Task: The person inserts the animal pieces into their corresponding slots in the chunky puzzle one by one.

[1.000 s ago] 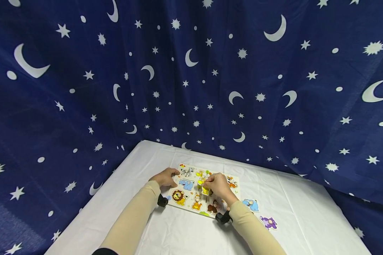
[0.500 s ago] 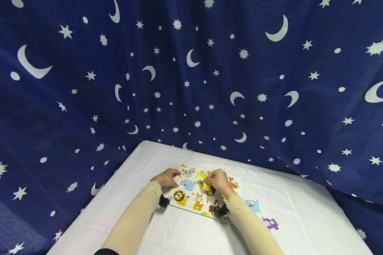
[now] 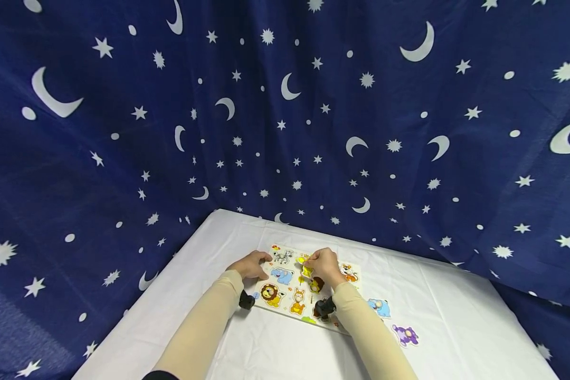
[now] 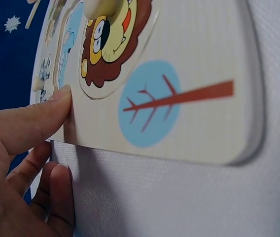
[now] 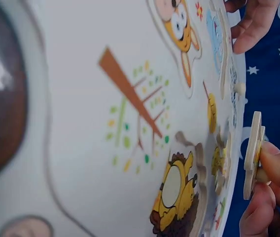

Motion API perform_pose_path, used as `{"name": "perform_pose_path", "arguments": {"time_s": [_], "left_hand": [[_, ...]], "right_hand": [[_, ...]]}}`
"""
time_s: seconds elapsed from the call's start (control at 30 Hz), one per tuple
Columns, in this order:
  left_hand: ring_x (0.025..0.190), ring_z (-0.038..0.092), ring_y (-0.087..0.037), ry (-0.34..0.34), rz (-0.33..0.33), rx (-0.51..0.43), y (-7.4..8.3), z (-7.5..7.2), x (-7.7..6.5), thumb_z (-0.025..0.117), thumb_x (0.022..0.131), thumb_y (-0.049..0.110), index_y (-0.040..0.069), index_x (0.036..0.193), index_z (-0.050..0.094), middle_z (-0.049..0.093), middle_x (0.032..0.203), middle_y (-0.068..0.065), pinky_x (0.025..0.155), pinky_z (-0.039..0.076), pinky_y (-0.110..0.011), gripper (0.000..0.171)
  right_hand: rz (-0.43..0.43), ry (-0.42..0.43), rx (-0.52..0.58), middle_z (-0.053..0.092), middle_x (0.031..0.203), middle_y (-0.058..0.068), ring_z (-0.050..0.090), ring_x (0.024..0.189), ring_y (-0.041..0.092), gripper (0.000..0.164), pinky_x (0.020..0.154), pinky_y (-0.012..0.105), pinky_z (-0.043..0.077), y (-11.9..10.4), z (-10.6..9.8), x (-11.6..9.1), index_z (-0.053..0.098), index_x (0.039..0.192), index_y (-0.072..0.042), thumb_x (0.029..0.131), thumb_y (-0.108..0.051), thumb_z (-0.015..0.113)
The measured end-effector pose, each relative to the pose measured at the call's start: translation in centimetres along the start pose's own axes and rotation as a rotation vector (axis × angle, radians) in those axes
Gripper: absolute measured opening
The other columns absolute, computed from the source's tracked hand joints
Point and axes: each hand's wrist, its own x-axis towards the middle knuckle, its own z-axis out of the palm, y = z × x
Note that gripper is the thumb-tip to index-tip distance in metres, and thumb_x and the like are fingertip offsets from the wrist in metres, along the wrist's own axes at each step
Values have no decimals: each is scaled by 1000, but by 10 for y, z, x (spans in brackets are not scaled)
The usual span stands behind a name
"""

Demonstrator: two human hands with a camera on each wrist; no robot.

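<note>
My right hand pinches a yellow puzzle piece by its knob, above the far middle of a wooden animal puzzle board. In the right wrist view the piece is tilted on edge, apart from the board; its picture faces away. My left hand holds the board's left edge, thumb on top and the other fingers at the side and below. Zebra, elephant, lion and kangaroo lie on the board. A recess with a brown and yellow animal print is exposed near my right hand.
A blue elephant piece and a purple animal piece lie on the white tablecloth right of the board. A dark blue curtain with moons and stars hangs behind and beside the table.
My right hand has moved the yellow piece a little farther away across the board, uncovering the brown and yellow print. My left hand stays at the board's edge.
</note>
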Motion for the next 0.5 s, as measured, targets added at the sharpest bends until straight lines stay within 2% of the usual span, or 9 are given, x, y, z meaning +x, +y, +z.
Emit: {"name": "perform_pose_path", "arguments": {"time_s": [0.23, 0.5], "left_hand": [[134, 49, -32, -4, -7, -35, 0, 1, -3, 81, 78, 4, 13, 127, 65, 55, 139, -15, 118, 34, -48, 52], [136, 48, -33, 7, -13, -28, 0, 1, -1, 82, 78, 5, 13, 127, 65, 54, 142, -16, 117, 35, -49, 52]], "right_hand": [[36, 11, -18, 70, 70, 5, 52, 50, 12, 27, 44, 23, 43, 8, 5, 7, 63, 61, -5, 81, -6, 81], [25, 38, -89, 67, 70, 4, 53, 61, 16, 27, 54, 25, 43, 12, 5, 13, 64, 61, -4, 79, -9, 83]]}}
